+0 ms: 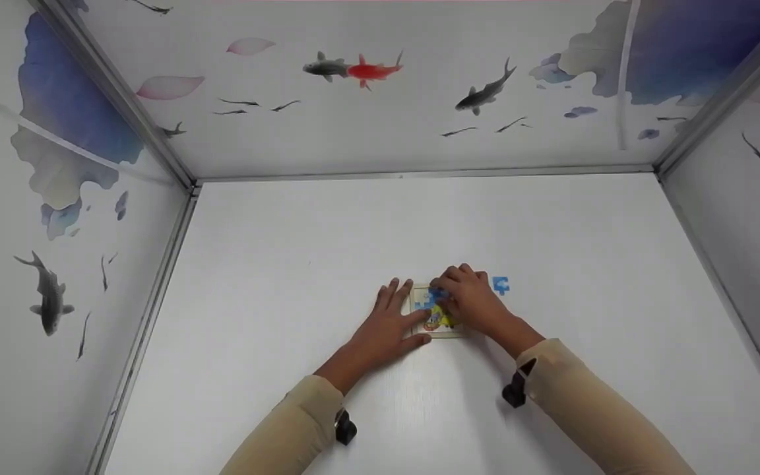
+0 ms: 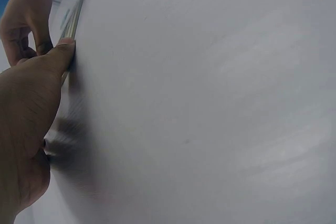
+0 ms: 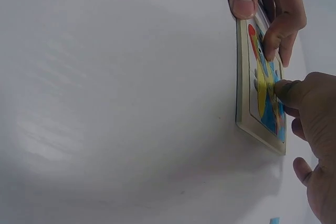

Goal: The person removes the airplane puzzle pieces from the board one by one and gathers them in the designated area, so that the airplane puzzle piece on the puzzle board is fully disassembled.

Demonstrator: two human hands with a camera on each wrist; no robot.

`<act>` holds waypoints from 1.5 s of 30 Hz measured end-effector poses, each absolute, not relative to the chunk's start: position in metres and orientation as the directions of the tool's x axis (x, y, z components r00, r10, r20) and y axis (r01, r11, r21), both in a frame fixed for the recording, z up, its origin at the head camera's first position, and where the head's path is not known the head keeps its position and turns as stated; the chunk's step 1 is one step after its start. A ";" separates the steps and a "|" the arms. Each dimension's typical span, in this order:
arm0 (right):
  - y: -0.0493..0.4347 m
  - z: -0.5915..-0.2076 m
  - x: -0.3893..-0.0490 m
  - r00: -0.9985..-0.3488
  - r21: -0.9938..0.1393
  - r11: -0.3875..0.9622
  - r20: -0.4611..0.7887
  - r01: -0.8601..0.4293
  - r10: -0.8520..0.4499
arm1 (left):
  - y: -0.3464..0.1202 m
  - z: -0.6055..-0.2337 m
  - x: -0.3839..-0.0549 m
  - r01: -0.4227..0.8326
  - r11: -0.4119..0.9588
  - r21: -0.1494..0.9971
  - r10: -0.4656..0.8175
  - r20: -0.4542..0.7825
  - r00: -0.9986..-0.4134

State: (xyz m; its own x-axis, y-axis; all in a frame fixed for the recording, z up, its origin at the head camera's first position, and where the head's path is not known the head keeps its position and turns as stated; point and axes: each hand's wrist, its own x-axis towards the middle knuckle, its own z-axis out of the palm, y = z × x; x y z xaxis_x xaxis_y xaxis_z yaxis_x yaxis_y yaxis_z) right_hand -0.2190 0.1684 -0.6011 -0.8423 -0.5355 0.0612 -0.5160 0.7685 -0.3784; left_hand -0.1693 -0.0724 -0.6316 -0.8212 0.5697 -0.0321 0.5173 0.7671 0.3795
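Jigsaw board (image 3: 242,98): pale-rimmed, lying flat on the white table (image 1: 274,277), between and partly under the two hands. Printed picture in yellow, blue and red; in the head view a pale patch shows at the upper left of its inside.

Left hand (image 1: 390,328) spread, at the board's left side. Thumb on the near-left corner of the rim, index finger reaching over the picture (right wrist view shows both best).

Right hand (image 1: 474,301) over the board's upper right, fingers bent, thumb tip down on the picture. Whether it pinches a piece or only presses, cannot tell; the fingers cover the spot.

One loose blue piece (image 1: 501,285) on the table, just beyond the right hand, apart from the board.

Beige sleeves (image 1: 287,425) on both arms, a small black device near each cuff. Surrounding panels (image 1: 393,125) white, painted with fish.
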 end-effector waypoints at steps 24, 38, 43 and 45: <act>0.164 -0.595 -0.223 -0.848 -0.470 0.759 -0.041 -0.450 -0.528 | -0.070 -0.631 -0.169 0.513 0.774 0.370 0.567 -0.046 -0.822; 0.164 -0.601 -0.222 -0.853 -0.430 0.773 -0.010 -0.467 -0.521 | -0.071 -0.632 -0.169 0.514 0.778 0.362 0.566 -0.048 -0.823; 0.165 -0.601 -0.222 -0.853 -0.465 0.763 -0.030 -0.449 -0.521 | -0.071 -0.632 -0.169 0.512 0.773 0.374 0.568 -0.048 -0.822; 0.165 -0.600 -0.223 -0.852 -0.484 0.757 -0.045 -0.438 -0.522 | -0.071 -0.632 -0.169 0.515 0.770 0.377 0.572 -0.047 -0.819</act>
State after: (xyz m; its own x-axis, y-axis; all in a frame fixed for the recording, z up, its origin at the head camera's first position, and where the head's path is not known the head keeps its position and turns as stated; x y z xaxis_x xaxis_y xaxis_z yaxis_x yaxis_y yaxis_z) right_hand -0.2228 0.1653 -0.6003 -0.8521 -0.5215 -0.0448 -0.4382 0.7574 -0.4840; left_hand -0.1690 -0.0712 -0.6320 -0.8192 0.5715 -0.0474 0.5153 0.7699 0.3766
